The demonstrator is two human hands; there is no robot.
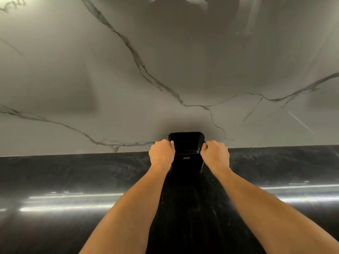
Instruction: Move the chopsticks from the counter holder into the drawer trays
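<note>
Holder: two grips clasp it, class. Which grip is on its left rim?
The left grip, reaching in from the lower left, curls over the left rim of the holder. The right grip clasps the opposite rim.

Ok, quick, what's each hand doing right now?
Left hand: closed, gripping the left rim of the black holder.
Right hand: closed, gripping the holder's right rim.
</note>
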